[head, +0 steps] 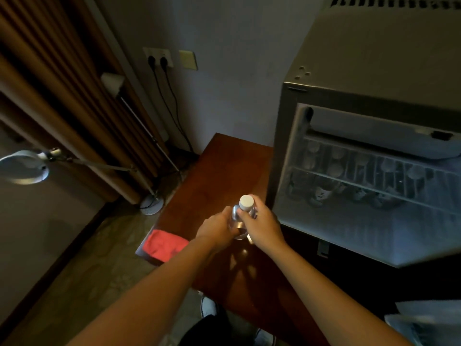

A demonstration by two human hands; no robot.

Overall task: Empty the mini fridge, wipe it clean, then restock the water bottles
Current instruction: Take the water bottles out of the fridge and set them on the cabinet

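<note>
Both hands hold one water bottle [243,216] upright over the wooden table [219,171]: the left hand [216,229] curls round its body, the right hand [262,224] wraps its shoulder below the white cap. Best to set it down flat and release gently. Left of the hands lies a red cloth [163,244]. Beyond and right, the open mini fridge [349,83] shows many bottles [336,168] on its shelves.

Dim room: grey wall [237,71] w/ sockets [158,57], brown curtain [62,96], floor lamp [25,166], dark wood worktop [219,176]
</note>
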